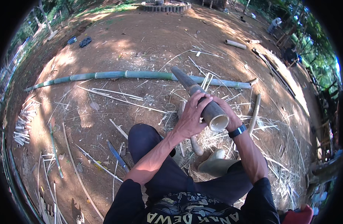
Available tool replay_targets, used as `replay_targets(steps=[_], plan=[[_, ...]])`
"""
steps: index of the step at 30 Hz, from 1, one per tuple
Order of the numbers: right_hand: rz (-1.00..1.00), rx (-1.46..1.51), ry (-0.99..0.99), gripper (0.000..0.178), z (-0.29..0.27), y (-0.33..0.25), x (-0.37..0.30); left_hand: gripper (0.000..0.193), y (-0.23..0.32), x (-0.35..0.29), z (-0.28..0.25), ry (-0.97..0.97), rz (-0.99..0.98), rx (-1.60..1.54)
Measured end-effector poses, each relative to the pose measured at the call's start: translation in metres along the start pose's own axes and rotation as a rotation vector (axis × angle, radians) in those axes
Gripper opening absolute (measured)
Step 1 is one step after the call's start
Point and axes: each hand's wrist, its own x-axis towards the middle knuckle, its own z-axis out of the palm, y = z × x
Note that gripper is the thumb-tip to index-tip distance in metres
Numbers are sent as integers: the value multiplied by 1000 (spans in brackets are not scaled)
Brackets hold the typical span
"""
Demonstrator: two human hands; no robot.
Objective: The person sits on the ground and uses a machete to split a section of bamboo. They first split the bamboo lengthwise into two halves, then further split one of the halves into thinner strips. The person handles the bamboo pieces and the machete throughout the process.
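Observation:
A dark grey bamboo tube [212, 112] is held up at a slant above my knees, its hollow pale cut end toward me and its other end pointing away to the left. My left hand [191, 116] is wrapped on its left side, fingers over the top. Around the right side closes my right hand [226, 111], with a dark watch on the wrist; part of its fingers is hidden behind the tube. Under the tube, a rounded wooden piece [196, 146] shows between my legs. A long blue-edged tool [118, 156] lies on the ground left of my knee.
Beyond the tube, a long green bamboo pole [141, 74] crosses the dirt. Thin split strips [121, 99] lie scattered around. Short cut pieces [22, 128] are heaped at far left. A cut bamboo length [235, 44] lies farther off; a person [275, 24] is at upper right.

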Motion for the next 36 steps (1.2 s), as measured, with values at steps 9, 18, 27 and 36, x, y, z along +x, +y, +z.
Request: replay_targets(steps=[9,18,27,36], plan=[[-129,-231,244,43,-17,60,34,78,-22,-23,-25,82,-126,-39],[-19,-1823,703,86,-235,267,41,68,-42,-14,-66,376,-292,-49],[25,-1666,585,107,-261,276,63,61,-24,77,-141,530,-357,-265],[-35,-1330,718,60,-214,234,69,60,-24,76,-132,539,-283,-119]])
